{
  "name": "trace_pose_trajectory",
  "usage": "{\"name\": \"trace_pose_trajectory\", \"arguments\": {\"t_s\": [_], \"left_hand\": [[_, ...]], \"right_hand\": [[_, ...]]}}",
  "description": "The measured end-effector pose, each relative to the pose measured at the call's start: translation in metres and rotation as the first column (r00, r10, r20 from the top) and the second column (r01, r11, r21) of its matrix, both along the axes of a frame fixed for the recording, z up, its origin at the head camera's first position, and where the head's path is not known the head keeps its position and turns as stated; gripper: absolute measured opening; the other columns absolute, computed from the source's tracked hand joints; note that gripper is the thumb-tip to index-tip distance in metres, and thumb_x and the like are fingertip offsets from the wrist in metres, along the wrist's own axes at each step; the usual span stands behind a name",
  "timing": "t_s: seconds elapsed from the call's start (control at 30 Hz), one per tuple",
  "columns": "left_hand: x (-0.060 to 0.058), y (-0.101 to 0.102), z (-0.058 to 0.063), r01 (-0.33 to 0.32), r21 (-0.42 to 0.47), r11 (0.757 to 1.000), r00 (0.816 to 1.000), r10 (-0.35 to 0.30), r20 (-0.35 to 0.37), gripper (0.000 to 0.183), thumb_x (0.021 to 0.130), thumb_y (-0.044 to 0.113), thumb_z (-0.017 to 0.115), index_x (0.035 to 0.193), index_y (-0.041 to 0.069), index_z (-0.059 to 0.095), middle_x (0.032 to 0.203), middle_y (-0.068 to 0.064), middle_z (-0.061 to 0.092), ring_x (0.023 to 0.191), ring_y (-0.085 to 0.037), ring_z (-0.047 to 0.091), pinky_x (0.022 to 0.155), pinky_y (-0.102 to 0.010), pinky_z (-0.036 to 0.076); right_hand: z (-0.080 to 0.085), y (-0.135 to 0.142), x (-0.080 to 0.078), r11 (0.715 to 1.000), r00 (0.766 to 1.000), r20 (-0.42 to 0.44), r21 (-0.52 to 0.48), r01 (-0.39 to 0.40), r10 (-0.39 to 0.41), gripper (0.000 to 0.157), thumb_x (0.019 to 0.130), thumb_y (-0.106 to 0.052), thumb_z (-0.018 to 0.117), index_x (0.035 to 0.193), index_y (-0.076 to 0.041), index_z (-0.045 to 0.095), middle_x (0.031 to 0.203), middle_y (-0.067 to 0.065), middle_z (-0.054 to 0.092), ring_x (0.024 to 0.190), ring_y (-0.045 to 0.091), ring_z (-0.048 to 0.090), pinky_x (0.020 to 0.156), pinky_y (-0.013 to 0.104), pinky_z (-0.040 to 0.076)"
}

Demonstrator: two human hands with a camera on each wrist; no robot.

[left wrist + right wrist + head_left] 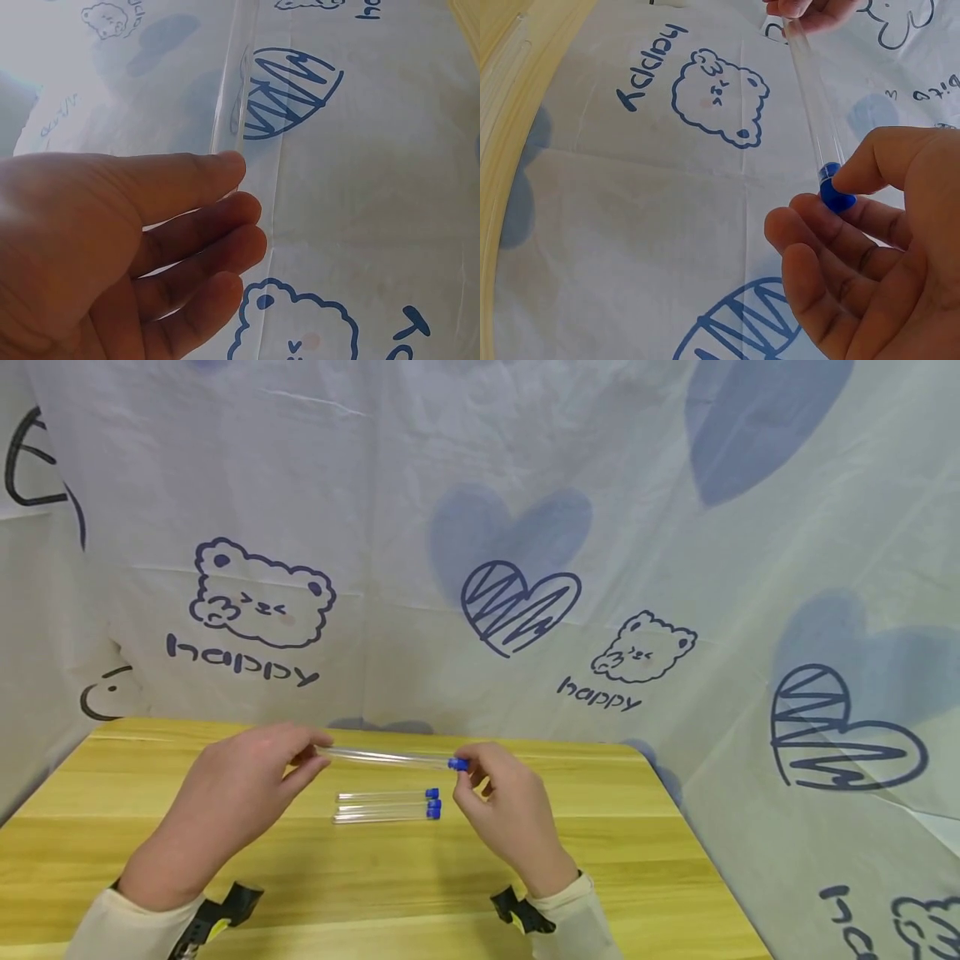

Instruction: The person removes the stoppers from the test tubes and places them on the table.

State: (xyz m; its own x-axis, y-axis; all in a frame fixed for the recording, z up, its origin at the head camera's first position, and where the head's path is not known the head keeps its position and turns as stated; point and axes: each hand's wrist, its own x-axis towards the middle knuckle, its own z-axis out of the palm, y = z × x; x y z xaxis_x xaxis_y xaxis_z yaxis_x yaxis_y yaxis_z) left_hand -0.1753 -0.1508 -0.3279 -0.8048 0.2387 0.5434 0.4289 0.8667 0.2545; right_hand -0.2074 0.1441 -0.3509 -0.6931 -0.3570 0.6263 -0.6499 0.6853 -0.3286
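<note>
- The left hand (251, 789) pinches the bare end of a clear tube (390, 758) between thumb and fingers; its other fingers are loosely bent.
- The right hand (510, 806) has its thumb and fingers closed on the blue cap (837, 196) at the tube's opposite end, the remaining fingers curled and apart from it.
- The held tube stretches crosswise between both hands, raised off the table (615, 843).
- Three more clear tubes (386, 808) with blue caps lie side by side on the table, caps toward the right hand.
- Behind hangs a pale cloth (405, 668) printed with bears, hearts and "happy".
</note>
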Motion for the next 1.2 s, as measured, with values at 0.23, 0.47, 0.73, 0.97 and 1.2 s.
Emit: {"name": "trace_pose_trajectory", "arguments": {"t_s": [0.23, 0.47, 0.73, 0.97, 1.2], "left_hand": [[0.0004, 0.002, 0.0003, 0.013, -0.01, 1.0, 1.0, -0.013, 0.001, 0.016, 0.092, 0.02, 0.08, 0.107, 0.017, 0.077, 0.091, 0.008, 0.074, 0.072, -0.007, 0.063, 0.057, -0.03, 0.05], [0.0013, 0.002, -0.0013, 0.011, -0.003, 1.0, 0.999, -0.011, -0.045, 0.014, 0.091, 0.019, 0.08, 0.105, 0.017, 0.077, 0.095, 0.006, 0.076, 0.073, -0.009, 0.065, 0.059, -0.032, 0.053], [0.0004, -0.0002, -0.003, -0.007, 0.031, 0.999, 0.99, 0.011, -0.144, 0.013, 0.091, 0.015, 0.08, 0.104, 0.016, 0.077, 0.094, 0.004, 0.075, 0.071, -0.011, 0.067, 0.056, -0.031, 0.052], [-0.0002, -0.0004, -0.0044, -0.01, 0.034, 0.999, 0.989, 0.015, -0.147, 0.013, 0.09, 0.015, 0.081, 0.103, 0.017, 0.077, 0.093, 0.006, 0.074, 0.071, -0.011, 0.066, 0.055, -0.031, 0.051], [-0.0004, 0.0007, -0.0028, -0.038, 0.037, 0.999, 0.994, 0.042, -0.098, 0.014, 0.091, 0.019, 0.081, 0.104, 0.015, 0.078, 0.091, 0.003, 0.074, 0.065, -0.009, 0.06, 0.052, -0.026, 0.046]], "right_hand": [[0.0002, 0.0007, -0.0003, 1.0, 1.0, -0.018, -0.017, 0.011, -0.011, 0.014, 0.091, -0.007, 0.072, 0.103, -0.012, 0.071, 0.09, -0.004, 0.069, 0.076, 0.007, 0.063, 0.062, 0.019, 0.054], [-0.0001, 0.0019, -0.0001, 1.0, 1.0, 0.026, -0.004, 0.0, 0.0, 0.012, 0.092, -0.007, 0.07, 0.103, -0.013, 0.07, 0.091, -0.004, 0.068, 0.077, 0.008, 0.062, 0.062, 0.018, 0.053], [0.0048, 0.0044, 0.0006, 0.991, 0.994, 0.066, 0.094, -0.095, 0.089, 0.011, 0.098, -0.01, 0.07, 0.108, -0.011, 0.072, 0.094, -0.004, 0.069, 0.076, 0.007, 0.06, 0.064, 0.019, 0.054], [0.0082, 0.007, 0.0017, 0.976, 0.994, 0.055, 0.189, -0.104, 0.095, 0.014, 0.102, -0.012, 0.066, 0.116, -0.011, 0.071, 0.101, -0.002, 0.069, 0.081, 0.005, 0.061, 0.07, 0.021, 0.055], [0.0076, 0.0058, 0.0022, 0.996, 0.99, 0.119, 0.037, -0.085, 0.08, 0.021, 0.098, -0.011, 0.072, 0.119, -0.008, 0.069, 0.101, -0.003, 0.068, 0.09, 0.007, 0.063, 0.077, 0.023, 0.058]]}}
